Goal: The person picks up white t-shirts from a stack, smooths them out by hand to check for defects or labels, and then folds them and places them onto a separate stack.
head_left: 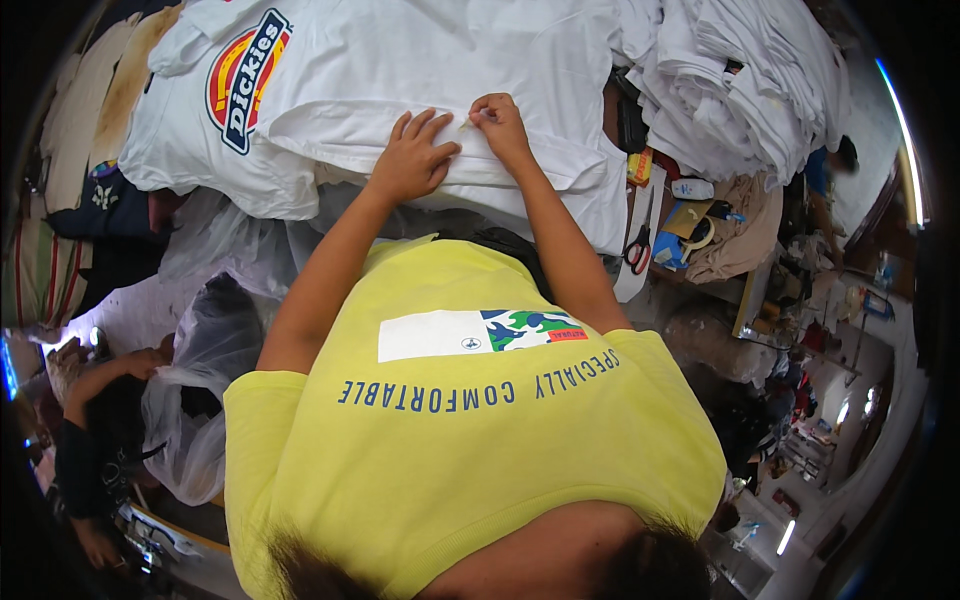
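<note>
White T-shirts are laid out in front of me, one with a red, yellow and black printed emblem on it at the left. My left hand rests on the white cloth near a long folded edge, palm down with its fingers spread. Just to its right, my right hand is closed in a pinch above the same cloth. A tiny pale yellowish bit shows by its fingertips, too small to name.
Scissors with red and black handles lie on a white strip at the right, beside a tape roll and small boxes. A big heap of white garments rises behind them. Clear plastic bags and another person's arm are at the left.
</note>
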Tool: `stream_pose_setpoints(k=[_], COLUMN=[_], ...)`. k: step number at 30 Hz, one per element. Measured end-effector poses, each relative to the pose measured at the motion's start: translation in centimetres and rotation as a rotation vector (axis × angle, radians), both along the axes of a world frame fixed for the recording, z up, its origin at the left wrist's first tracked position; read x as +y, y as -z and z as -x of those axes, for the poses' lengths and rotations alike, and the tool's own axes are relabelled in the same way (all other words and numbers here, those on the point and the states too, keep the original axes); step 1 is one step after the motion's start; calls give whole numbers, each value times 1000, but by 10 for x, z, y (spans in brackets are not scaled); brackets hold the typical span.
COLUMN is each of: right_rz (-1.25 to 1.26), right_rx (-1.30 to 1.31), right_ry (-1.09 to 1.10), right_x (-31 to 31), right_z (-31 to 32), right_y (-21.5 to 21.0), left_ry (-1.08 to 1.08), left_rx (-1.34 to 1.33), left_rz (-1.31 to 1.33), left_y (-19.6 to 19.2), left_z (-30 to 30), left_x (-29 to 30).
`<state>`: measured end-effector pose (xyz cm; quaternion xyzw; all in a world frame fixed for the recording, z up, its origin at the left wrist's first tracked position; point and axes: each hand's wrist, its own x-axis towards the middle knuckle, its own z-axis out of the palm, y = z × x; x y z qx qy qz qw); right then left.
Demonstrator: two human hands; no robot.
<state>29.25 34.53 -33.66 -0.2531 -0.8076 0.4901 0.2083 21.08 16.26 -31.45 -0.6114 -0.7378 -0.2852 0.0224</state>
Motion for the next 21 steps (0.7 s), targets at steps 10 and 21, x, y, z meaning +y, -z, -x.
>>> stream_pose_setpoints(k=[10,21], right_rz=[-230,-600], right_rx=[-166,-314], right_ry=[-106,-208], right_x=[7,-6], right_z=[-1,8], right_y=[-11,-34], left_ry=[-2,-4], left_rx=[21,44], left_rz=[22,18], left_y=[1,-1], left_z=[0,-1], left_x=[0,0])
